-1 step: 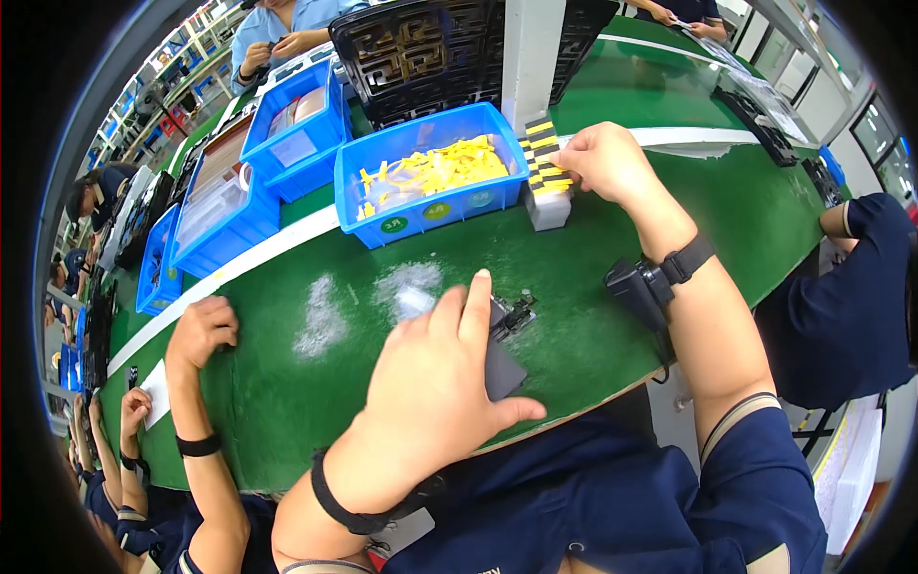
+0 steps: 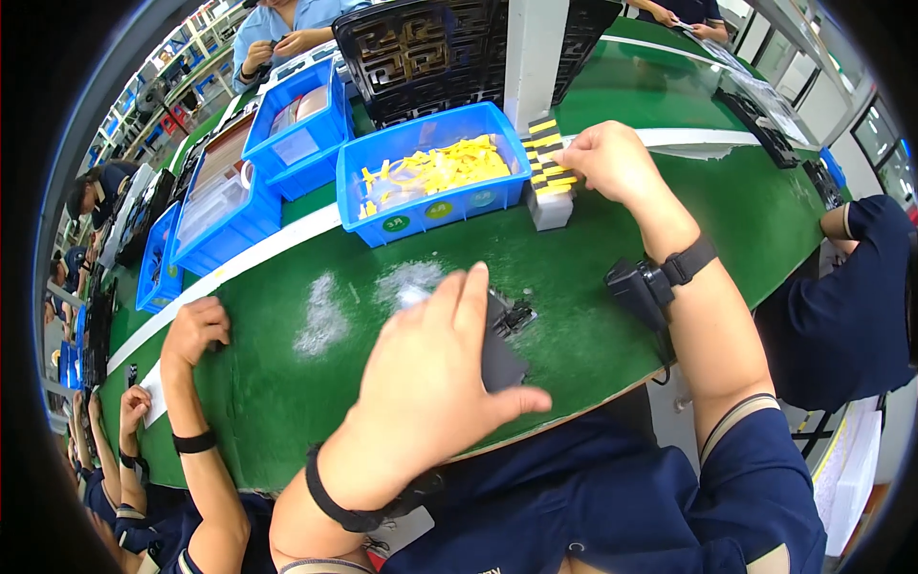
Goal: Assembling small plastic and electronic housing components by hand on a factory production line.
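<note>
My left hand (image 2: 426,368) is stretched over the near middle of the table, fingers extended and thumb held apart. Beneath it and beside the thumb shows a dark grey flat piece (image 2: 501,356), partly hidden by the hand. A small black part (image 2: 517,318) lies against that piece. Farther right, my right hand (image 2: 612,165) pinches at the edge of a yellow strip (image 2: 562,179). Several such strips sit in a yellow-and-black row on a pale upright block (image 2: 550,212). Just left of the block stands a blue bin (image 2: 411,226) with loose yellow strips inside.
More blue bins (image 2: 234,239) line the left side, and a black patterned panel (image 2: 421,57) rises behind beside a white post (image 2: 532,67). Whitish residue (image 2: 323,316) marks the green table (image 2: 277,402). A co-worker's hand (image 2: 196,330) rests at left; another person (image 2: 841,297) sits at right.
My left hand has shifted slightly, and a little more of the dark grey piece shows beside it. My right hand stays at the strips.
</note>
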Demonstrator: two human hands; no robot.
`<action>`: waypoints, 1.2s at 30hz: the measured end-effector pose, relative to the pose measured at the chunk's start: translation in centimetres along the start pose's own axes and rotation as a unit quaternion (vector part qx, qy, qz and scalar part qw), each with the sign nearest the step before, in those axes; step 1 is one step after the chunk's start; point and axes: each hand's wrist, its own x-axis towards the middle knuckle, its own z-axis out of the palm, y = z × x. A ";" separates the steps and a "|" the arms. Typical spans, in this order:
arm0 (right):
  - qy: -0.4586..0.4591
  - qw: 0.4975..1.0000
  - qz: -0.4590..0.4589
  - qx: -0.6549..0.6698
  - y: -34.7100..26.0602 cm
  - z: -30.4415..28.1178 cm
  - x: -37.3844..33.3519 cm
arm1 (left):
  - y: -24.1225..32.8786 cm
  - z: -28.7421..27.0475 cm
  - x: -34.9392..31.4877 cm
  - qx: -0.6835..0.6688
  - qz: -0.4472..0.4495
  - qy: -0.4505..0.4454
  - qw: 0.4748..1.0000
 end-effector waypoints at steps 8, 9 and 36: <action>-0.049 0.956 -0.086 0.276 -5.3 1.2 -4.0 | -2.9 0.2 1.6 -0.134 -0.053 -0.006 0.990; -0.091 0.954 -0.057 0.279 -5.5 1.2 -4.2 | -2.9 0.4 1.6 -0.133 -0.054 -0.009 0.990; 0.139 0.922 -0.277 0.230 -3.5 2.6 -5.1 | -1.9 -0.1 1.8 0.187 0.122 0.257 0.940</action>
